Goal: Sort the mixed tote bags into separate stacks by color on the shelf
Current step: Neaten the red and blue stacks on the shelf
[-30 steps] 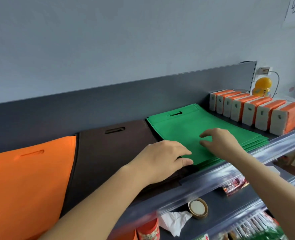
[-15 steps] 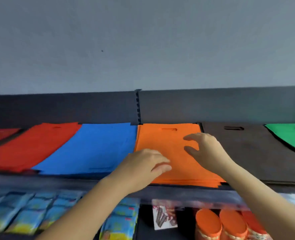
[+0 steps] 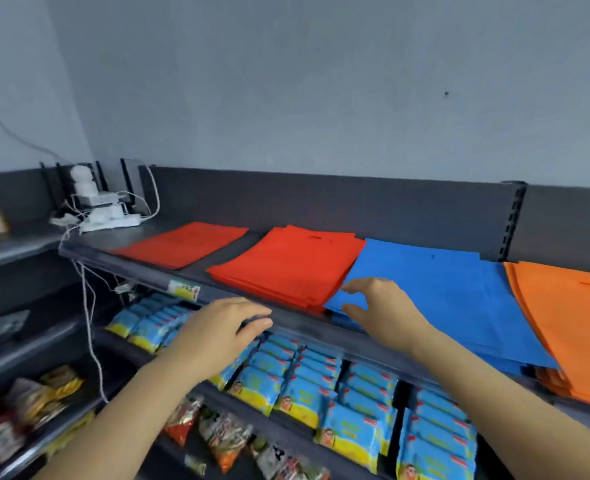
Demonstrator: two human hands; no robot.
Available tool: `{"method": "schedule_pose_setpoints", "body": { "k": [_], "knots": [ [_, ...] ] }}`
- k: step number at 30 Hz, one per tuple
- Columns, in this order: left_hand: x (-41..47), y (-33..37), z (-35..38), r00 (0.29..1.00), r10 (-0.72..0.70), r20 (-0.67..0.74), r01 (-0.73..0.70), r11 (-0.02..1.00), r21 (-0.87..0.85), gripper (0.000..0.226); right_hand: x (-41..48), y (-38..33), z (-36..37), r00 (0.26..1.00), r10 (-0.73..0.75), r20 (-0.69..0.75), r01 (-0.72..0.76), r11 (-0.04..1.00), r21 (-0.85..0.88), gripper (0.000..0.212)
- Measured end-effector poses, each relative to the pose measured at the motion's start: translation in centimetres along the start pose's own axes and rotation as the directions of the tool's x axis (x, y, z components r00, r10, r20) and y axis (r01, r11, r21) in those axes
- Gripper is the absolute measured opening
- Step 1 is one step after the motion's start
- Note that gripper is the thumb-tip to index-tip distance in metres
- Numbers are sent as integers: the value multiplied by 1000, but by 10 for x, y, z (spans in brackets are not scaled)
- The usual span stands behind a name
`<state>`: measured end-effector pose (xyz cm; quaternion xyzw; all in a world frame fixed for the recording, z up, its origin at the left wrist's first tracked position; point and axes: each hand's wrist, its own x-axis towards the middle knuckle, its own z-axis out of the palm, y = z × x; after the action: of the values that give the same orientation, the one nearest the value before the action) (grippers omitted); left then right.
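Note:
Flat tote bags lie in stacks along the top shelf [image 3: 286, 318]. From left to right: a thin red stack [image 3: 179, 244], a thicker red stack [image 3: 286, 265], a blue stack [image 3: 442, 292] and an orange stack [image 3: 570, 323] cut off at the right edge. My right hand [image 3: 383, 310] hovers over the blue stack's near left corner, fingers spread, holding nothing. My left hand [image 3: 224, 327] floats in front of the shelf's front rail below the thicker red stack, fingers apart and empty.
A white power strip with plugs and cables [image 3: 103, 209] sits at the shelf's far left end, a cord hanging down. Blue snack packets [image 3: 321, 386] fill the shelf below; more packets [image 3: 217, 434] lie lower. A side shelf [image 3: 13, 247] stands at the left.
The view has swung left from the green and brown stacks, past the orange one, to the red and blue stacks. Both hands moved left with it and stay empty.

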<state>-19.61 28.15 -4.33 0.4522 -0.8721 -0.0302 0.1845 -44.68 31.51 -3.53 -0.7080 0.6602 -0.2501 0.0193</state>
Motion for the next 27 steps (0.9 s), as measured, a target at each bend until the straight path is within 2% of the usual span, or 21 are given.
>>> {"method": "schedule_pose_setpoints", "body": {
  "k": [4,8,13,21,27],
  "knots": [
    [-8,-64,-8,990,-133,-44,132,991,-24,41,46,-39,34,996,-76,43,75,997,15,40],
    [-5,-121,-12,972,-209,-105,206,978,-33,47,102,-73,69,985,-155,81,153,988,30,40],
    [18,-179,-25,947,-287,-142,292,956,18,35,182,-118,109,964,-243,110,239,970,46,41],
    [64,-260,-32,924,-333,-190,342,940,17,38,299,-163,166,936,-176,305,172,984,38,46],
    [108,-323,-30,953,-252,-167,262,964,41,36,344,-176,206,920,-67,387,80,997,-18,51]
  ]
}}
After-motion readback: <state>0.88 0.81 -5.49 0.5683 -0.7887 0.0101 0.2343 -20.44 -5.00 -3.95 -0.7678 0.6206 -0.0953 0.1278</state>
